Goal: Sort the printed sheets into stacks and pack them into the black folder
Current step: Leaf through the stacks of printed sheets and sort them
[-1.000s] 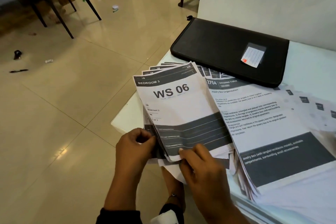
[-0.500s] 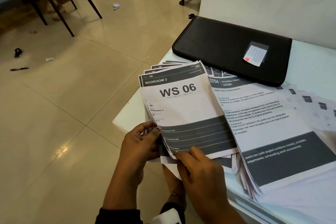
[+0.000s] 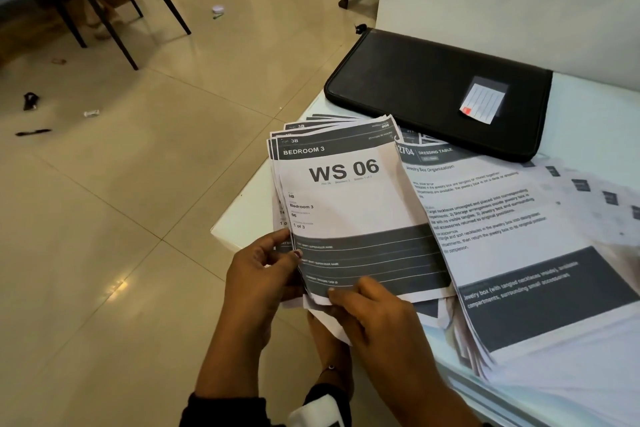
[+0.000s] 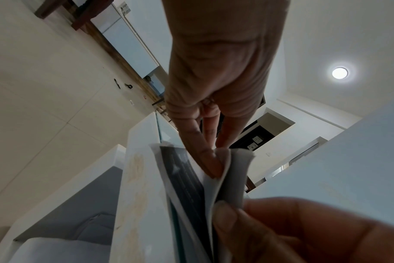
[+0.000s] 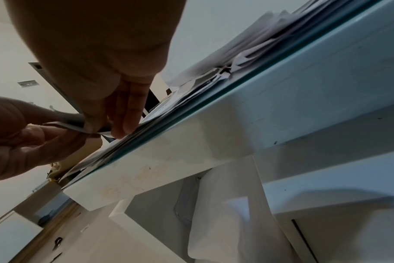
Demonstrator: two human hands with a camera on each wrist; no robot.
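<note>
A bundle of printed sheets (image 3: 346, 204), its top page reading "BEDROOM 3, WS 06", is held tilted over the near left corner of the white table (image 3: 242, 215). My left hand (image 3: 294, 262) pinches its lower left edge, thumb on top. My right hand (image 3: 337, 298) pinches the bottom edge beside it. In the left wrist view the sheets (image 4: 227, 170) curl between my left fingers (image 4: 202, 153) and my right thumb (image 4: 223, 218). The black folder (image 3: 433, 87) lies closed at the back of the table, apart from both hands.
A second stack headed "DRESSING TABLE" (image 3: 512, 243) lies right of the held bundle, with more sheets fanned out (image 3: 588, 191) toward the far right. The table's near edge (image 5: 236, 115) runs just under my hands. Chair legs (image 3: 138, 10) and small litter are on the tiled floor to the left.
My left thumb has uncurled and slid up onto the bundle's left edge. The bundle has shifted slightly up and to the right; my right hand keeps its pinch at the bottom edge.
</note>
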